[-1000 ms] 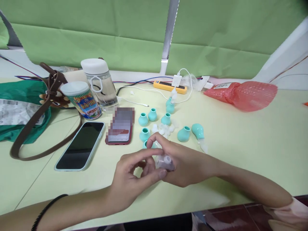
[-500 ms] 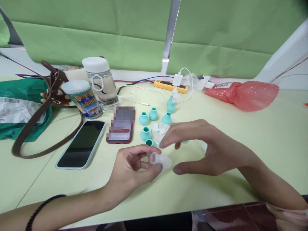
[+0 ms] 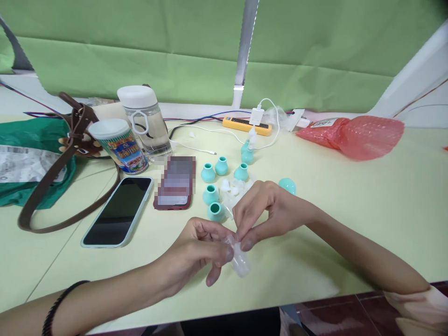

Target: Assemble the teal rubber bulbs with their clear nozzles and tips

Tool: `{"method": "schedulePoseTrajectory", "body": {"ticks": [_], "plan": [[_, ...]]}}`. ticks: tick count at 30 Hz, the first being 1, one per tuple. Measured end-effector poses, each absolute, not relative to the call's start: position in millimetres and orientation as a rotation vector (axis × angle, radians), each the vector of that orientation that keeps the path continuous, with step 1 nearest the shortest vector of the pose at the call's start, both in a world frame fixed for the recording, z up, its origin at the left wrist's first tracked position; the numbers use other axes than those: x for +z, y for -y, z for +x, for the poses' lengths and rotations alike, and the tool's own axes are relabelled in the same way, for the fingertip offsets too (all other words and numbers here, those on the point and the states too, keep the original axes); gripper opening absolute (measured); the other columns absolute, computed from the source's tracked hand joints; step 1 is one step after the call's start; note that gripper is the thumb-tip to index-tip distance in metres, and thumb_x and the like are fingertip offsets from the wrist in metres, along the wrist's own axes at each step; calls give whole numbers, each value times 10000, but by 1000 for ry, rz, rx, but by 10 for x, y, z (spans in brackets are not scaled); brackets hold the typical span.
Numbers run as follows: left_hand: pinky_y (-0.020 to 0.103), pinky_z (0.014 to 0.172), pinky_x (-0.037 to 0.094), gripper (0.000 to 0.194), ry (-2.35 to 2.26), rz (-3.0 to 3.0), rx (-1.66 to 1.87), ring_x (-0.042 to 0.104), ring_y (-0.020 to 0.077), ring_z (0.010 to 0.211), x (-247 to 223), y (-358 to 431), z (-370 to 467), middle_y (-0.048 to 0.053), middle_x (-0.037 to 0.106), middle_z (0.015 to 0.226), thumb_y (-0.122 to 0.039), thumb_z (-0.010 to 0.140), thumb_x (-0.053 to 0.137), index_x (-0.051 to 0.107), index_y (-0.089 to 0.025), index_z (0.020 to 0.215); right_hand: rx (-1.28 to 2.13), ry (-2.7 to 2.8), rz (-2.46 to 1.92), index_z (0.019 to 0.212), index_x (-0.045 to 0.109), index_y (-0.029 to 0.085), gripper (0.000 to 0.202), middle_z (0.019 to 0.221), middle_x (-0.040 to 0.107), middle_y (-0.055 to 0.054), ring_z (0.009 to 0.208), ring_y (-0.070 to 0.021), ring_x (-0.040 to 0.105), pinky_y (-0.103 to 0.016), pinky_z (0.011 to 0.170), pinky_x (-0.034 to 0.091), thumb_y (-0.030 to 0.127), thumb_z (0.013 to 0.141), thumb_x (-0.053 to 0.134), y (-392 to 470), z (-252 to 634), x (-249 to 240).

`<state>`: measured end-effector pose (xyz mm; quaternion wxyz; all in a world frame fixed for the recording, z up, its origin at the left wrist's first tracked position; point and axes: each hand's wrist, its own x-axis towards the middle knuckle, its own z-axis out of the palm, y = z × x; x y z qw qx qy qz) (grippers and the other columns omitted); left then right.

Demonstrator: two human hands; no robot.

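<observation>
A clear plastic tube [image 3: 241,262] is pinched between the thumb and fingers of my left hand [image 3: 201,247], low over the table's front part. My right hand [image 3: 264,210] is closed in a pinch at the tube's upper end; whether a small part sits between its fingertips is hidden. Just beyond the hands, several teal bulbs with round openings, one of them a near bulb [image 3: 216,212], stand around a pile of small translucent pieces [image 3: 233,187]. Another teal bulb [image 3: 287,185] lies behind my right wrist. Farther back, a teal bulb [image 3: 247,155] has a translucent piece on top.
On the left are a phone [image 3: 119,212], a red-cased phone [image 3: 175,184], a patterned cup [image 3: 121,147], a water bottle [image 3: 149,123], a brown strap [image 3: 38,198] and a green bag [image 3: 31,161]. A yellow power strip [image 3: 233,123] and red bag [image 3: 350,136] are behind.
My right hand has moved left and down, its open fingers closing at the tube. The tube has turned downward in my left hand. The teal bulb behind my right wrist has come into view.
</observation>
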<state>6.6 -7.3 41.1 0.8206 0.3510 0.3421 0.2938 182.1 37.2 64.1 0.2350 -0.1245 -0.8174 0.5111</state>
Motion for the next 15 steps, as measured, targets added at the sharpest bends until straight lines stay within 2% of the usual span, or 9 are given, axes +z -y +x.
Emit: {"method": "schedulePoseTrajectory", "body": {"ticks": [9, 15], "plan": [[119, 236, 308, 133, -650, 625, 630, 403, 49, 315, 417, 42, 61, -11, 523, 402, -56, 504, 561, 664, -99, 578, 1025, 2301, -271, 698, 656, 65, 64, 638, 600, -63, 547, -75, 525, -194, 498, 432, 110, 655, 642, -276, 1815, 750], [110, 219, 307, 129, -681, 654, 539, 377, 42, 293, 384, 3, 52, -17, 482, 353, -54, 486, 559, 658, -68, 567, 910, 2501, -261, 706, 648, 54, 75, 660, 606, -73, 612, -86, 532, -197, 547, 428, 77, 716, 577, -236, 1841, 834]]}}
